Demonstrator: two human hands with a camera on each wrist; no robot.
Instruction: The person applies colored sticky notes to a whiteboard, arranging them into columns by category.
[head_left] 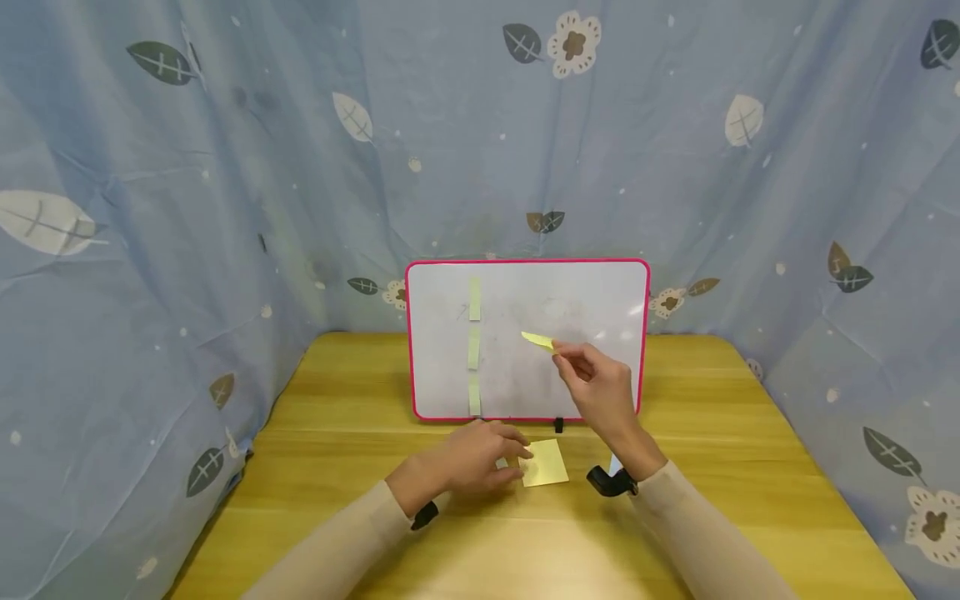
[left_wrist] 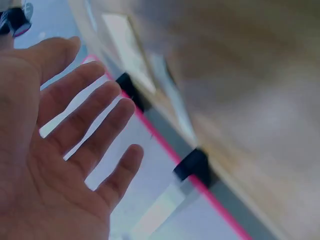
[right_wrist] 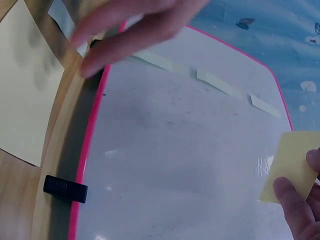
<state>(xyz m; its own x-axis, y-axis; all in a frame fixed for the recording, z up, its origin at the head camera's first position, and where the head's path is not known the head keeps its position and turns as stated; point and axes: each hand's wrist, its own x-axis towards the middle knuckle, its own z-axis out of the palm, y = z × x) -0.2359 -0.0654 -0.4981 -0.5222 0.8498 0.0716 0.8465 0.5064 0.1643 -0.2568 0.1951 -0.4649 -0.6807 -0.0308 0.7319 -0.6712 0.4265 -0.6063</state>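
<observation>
My right hand pinches a yellow sticky note in front of the whiteboard; the note also shows between thumb and fingers in the right wrist view. My left hand hovers low over the table with its fingers spread, beside a square yellow sticky pad. In the left wrist view that hand holds nothing. Three pale sticky strips run down the left part of the pink-framed whiteboard. Whether the left fingertips touch the pad is hard to tell.
Black clips stand at the board's lower edge. A pale blue piece lies partly hidden by my right wrist on the wooden table. A blue patterned curtain hangs behind and at both sides.
</observation>
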